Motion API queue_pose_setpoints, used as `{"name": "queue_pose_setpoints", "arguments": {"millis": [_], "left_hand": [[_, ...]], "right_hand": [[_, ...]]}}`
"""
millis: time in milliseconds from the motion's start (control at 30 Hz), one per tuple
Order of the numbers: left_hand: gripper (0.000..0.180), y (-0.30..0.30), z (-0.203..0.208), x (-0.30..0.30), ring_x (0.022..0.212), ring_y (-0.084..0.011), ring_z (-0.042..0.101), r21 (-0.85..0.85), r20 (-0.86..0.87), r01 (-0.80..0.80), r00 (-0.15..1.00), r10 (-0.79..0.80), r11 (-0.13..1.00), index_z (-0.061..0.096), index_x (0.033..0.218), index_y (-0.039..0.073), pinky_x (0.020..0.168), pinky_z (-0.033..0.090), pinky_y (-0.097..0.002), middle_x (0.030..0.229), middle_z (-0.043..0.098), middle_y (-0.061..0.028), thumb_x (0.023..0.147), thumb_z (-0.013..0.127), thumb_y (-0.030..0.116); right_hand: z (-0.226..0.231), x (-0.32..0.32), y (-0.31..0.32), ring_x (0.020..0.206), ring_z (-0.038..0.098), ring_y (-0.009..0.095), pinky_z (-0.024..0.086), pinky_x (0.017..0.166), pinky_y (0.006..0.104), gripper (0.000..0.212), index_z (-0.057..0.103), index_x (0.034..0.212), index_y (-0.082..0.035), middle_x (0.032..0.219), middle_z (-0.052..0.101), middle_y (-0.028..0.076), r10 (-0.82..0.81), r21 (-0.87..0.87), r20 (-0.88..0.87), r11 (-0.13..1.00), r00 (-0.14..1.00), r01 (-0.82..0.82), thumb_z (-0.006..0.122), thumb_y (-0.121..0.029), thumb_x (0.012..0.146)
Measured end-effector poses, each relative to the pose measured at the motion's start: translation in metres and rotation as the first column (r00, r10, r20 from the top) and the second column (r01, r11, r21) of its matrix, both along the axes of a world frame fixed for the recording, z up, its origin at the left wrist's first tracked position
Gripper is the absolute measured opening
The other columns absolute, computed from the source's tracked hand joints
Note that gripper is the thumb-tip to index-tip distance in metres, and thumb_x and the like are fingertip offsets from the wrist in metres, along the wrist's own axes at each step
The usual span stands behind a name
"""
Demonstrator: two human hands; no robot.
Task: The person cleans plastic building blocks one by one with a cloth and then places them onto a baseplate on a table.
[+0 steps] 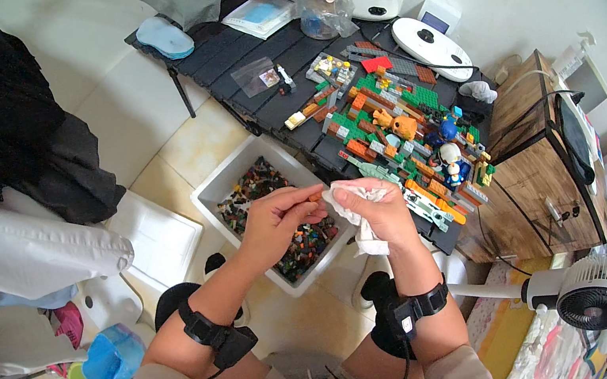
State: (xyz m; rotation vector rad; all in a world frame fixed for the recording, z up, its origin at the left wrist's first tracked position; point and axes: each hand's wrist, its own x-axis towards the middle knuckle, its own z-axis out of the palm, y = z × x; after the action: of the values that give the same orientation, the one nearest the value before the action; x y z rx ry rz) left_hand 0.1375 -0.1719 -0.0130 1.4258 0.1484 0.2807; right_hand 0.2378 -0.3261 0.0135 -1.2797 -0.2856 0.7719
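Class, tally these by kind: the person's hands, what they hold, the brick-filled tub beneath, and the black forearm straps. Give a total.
Hands: 2, left hand and right hand
Small orange piece in the left fingers: 1
White cloth in the right: 1
Grey tub: 1
Black forearm straps: 2
Total: 7

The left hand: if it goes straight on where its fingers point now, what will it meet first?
The left hand would probably meet the white cloth held in the right hand; whether they already touch is unclear.
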Motion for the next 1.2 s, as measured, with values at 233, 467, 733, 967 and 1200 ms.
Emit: {"name": "queue_pose_setpoints", "arguments": {"millis": [233,467,733,967,1200], "left_hand": [[0.014,-0.001,0.001,-0.002,0.073,-0.0126,0.064,0.119,-0.025,-0.151,0.988,0.155,0.981,0.065,0.096,-0.003,0.063,0.051,-0.0235,0.086,0.066,-0.0089,0.085,0.058,0.001],[0.012,-0.011,0.006,0.002,0.070,-0.0194,0.066,0.376,0.188,-0.264,0.960,0.206,0.888,0.064,0.091,-0.002,0.064,0.053,-0.0271,0.081,0.066,-0.0128,0.079,0.061,-0.001],[0.016,-0.007,-0.005,-0.002,0.071,-0.0278,0.064,0.673,0.421,-0.457,0.883,0.207,0.582,0.063,0.090,0.000,0.063,0.052,-0.0335,0.082,0.065,-0.0138,0.074,0.062,-0.002],[0.017,-0.009,0.002,-0.002,0.077,-0.0211,0.065,0.616,0.275,-0.322,0.943,0.186,0.719,0.063,0.098,-0.005,0.069,0.051,-0.0279,0.088,0.065,-0.0144,0.084,0.058,0.002],[0.015,-0.002,-0.001,-0.002,0.082,-0.0177,0.064,0.042,0.130,-0.224,0.968,0.217,0.974,0.063,0.099,-0.005,0.073,0.053,-0.0265,0.096,0.063,-0.0119,0.087,0.054,-0.001]], "right_hand": [[0.001,-0.012,0.016,0.075,0.061,0.009,0.049,0.068,0.0215,0.025,0.065,0.100,0.004,0.089,0.067,0.007,-0.004,-0.011,0.050,1.000,0.999,0.004,0.070,-0.005,0.078],[-0.014,-0.023,0.021,0.070,0.060,0.010,0.047,0.063,0.0222,0.016,0.065,0.094,0.001,0.084,0.066,0.005,-0.138,0.107,-0.043,0.984,0.990,0.142,0.066,-0.010,0.083],[-0.027,-0.034,0.038,0.062,0.050,0.003,0.039,0.056,0.0191,0.008,0.060,0.084,-0.008,0.072,0.058,-0.004,-0.183,0.111,-0.213,0.971,0.960,0.210,0.062,-0.015,0.086],[-0.009,-0.013,0.025,0.043,0.039,0.005,0.028,0.038,0.0208,0.016,0.059,0.092,-0.011,0.057,0.047,-0.005,-0.116,0.107,-0.355,0.981,0.928,0.163,0.064,-0.025,0.086],[-0.012,-0.015,0.023,0.044,0.038,0.005,0.027,0.039,0.0200,0.026,0.060,0.105,-0.008,0.059,0.046,-0.006,0.109,0.271,-0.427,0.963,0.898,0.012,0.062,-0.026,0.087]]}}
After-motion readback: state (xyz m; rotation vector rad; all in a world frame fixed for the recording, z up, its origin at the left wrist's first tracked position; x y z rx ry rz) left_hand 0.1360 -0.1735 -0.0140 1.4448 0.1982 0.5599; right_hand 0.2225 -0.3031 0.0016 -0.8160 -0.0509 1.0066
